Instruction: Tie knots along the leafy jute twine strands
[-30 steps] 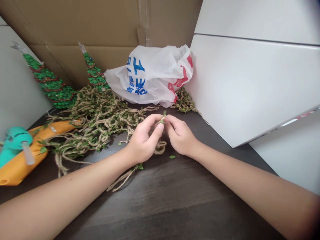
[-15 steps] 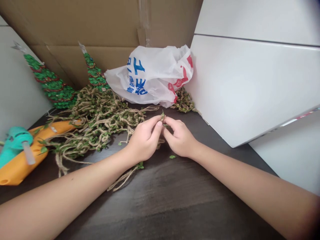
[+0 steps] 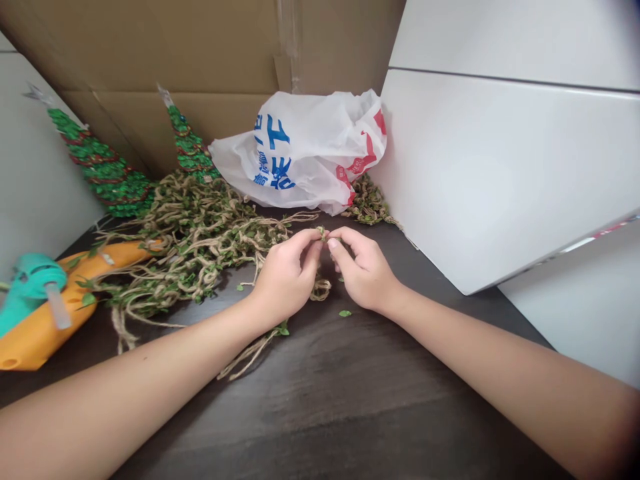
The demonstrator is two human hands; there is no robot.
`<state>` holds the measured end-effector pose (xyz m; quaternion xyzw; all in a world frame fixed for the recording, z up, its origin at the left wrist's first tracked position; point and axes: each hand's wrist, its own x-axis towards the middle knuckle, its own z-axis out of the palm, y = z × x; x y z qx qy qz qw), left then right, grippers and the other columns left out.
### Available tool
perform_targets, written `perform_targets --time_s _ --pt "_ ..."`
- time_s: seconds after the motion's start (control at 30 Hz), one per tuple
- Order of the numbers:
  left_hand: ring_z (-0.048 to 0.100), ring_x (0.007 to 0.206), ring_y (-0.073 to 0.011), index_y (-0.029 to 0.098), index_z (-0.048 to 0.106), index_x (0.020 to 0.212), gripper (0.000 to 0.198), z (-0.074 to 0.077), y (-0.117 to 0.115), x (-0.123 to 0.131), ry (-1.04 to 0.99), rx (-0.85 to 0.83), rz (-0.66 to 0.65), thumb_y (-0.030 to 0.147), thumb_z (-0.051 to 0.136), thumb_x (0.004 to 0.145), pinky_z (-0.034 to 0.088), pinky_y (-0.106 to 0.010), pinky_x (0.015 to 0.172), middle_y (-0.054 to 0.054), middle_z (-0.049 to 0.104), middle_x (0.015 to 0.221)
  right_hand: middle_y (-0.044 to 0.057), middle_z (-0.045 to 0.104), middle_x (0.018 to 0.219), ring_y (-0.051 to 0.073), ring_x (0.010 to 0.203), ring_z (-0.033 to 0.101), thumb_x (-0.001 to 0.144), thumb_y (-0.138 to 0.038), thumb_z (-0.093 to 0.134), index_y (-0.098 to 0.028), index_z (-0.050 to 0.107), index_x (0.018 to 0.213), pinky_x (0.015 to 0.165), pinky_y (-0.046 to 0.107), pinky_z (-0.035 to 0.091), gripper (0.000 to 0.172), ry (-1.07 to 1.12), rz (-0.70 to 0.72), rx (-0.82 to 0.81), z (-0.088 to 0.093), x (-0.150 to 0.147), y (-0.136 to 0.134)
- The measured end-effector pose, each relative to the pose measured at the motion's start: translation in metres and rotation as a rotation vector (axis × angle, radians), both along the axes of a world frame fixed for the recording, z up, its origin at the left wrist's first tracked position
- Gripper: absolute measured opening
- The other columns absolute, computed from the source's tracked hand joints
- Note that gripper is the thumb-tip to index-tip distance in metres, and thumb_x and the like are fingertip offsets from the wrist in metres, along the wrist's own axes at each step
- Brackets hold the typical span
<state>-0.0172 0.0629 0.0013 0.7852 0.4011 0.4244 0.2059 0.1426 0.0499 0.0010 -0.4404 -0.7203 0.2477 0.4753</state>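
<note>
Between my fingertips is a short stretch of twine with green leaves [image 3: 321,233]. My left hand [image 3: 286,275] pinches it between thumb and forefinger. From the other side, my right hand [image 3: 365,268] closes its thumb and forefinger at the same spot; the contact there is too small to see well. A loop of the twine [image 3: 321,289] hangs or lies below, between the two hands. Loose twine ends [image 3: 255,355] with a leaf stick out under my left wrist. One loose green leaf [image 3: 345,313] lies on the dark table [image 3: 350,400].
A heap of leafy twine [image 3: 200,233] spreads at left, by an orange tool-like object [image 3: 60,320] and a teal glue gun [image 3: 37,277]. Behind stand two small tinsel Christmas trees [image 3: 103,163], a white plastic bag [image 3: 310,150] and a cardboard wall [image 3: 175,47]. White panels [image 3: 490,167] flank the table.
My hands have drawn slightly apart, and the right fingers have shifted a little to the right. The twine loop between them shows more now. The leafy tip no longer points up above the fingers.
</note>
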Motion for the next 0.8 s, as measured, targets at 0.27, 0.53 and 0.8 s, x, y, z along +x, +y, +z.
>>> perform_targets --time_s 0.27,0.53,0.8 --pt "0.059 0.066 -0.0126 0.017 0.068 0.1 0.018 0.0014 -0.0007 -0.0004 0.036 0.031 -0.001 0.019 0.051 0.095 0.046 -0.026 0.065 -0.002 0.069 0.079 -0.003 0.051 0.067 0.013 0.064 0.048 0.1 -0.04 0.047 -0.021 0.052 0.078 0.066 0.029 0.041 0.029 0.017 -0.013 -0.036 0.0006 0.0009 -0.0018" --pt "0.058 0.062 -0.0129 0.017 0.066 0.099 0.018 0.0011 -0.0007 0.0005 0.104 0.001 0.015 0.013 0.051 0.09 0.043 -0.026 0.061 -0.001 0.068 0.075 -0.001 0.052 0.072 0.014 0.066 0.051 0.1 -0.03 0.04 -0.021 0.052 0.081 0.067 0.03 0.042 0.024 0.072 0.033 -0.03 -0.0018 0.0025 -0.0012" --pt "0.064 0.07 -0.0153 0.017 0.067 0.103 0.02 -0.0023 0.0018 -0.0002 0.109 -0.022 -0.031 0.014 0.05 0.092 0.047 -0.027 0.064 -0.004 0.072 0.084 -0.003 0.051 0.071 0.013 0.067 0.047 0.094 -0.028 0.052 -0.02 0.051 0.078 0.066 0.028 0.038 0.018 -0.036 -0.017 -0.004 0.0002 0.0003 -0.0005"
